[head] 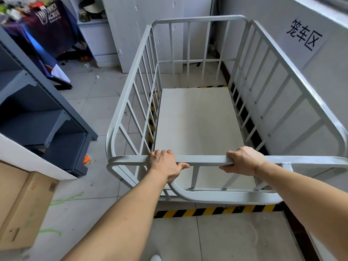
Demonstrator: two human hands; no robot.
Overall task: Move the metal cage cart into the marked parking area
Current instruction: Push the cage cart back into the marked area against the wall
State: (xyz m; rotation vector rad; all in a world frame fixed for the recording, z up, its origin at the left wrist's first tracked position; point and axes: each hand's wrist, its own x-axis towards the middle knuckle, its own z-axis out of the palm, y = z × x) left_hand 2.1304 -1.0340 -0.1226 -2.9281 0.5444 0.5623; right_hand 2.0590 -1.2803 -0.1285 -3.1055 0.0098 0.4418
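I see both hands, left hand (pixel 165 164) and right hand (pixel 243 161), clamped on cage cart (pixel 197 129) rail; cart inside striped tape (pixel 212 211). Risk: scraping wall (pixel 320 76) beside cart if pushed askew.

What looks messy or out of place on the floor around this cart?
Green strands lie loose on the tiles left of the metal cage cart, an orange wrapper sits by the blue shelf, and small scraps litter the far floor.
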